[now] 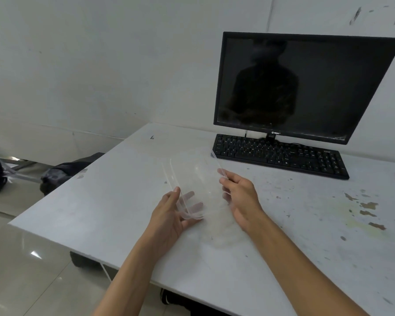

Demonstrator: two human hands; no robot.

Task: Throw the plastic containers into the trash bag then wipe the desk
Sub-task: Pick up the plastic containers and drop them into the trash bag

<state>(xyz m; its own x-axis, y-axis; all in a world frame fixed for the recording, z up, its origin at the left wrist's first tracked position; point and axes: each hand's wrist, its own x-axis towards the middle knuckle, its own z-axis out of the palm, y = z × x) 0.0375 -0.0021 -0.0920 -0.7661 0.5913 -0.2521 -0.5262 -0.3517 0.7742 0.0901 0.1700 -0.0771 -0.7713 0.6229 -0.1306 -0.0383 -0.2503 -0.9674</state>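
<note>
White desk (123, 201), monitor far right. Left hand (169, 215) and right hand (239, 195) grip clear containers (198, 179) by the edges. Still binning step; next: carry left to dark bag (62, 172).

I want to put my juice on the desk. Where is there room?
The desk is bare along its left edge, left of the left hand. The front right is bare too, past the right hand, though stained. The back is crowded by the keyboard and monitor; the middle by both hands holding the clear plastic containers.
</note>
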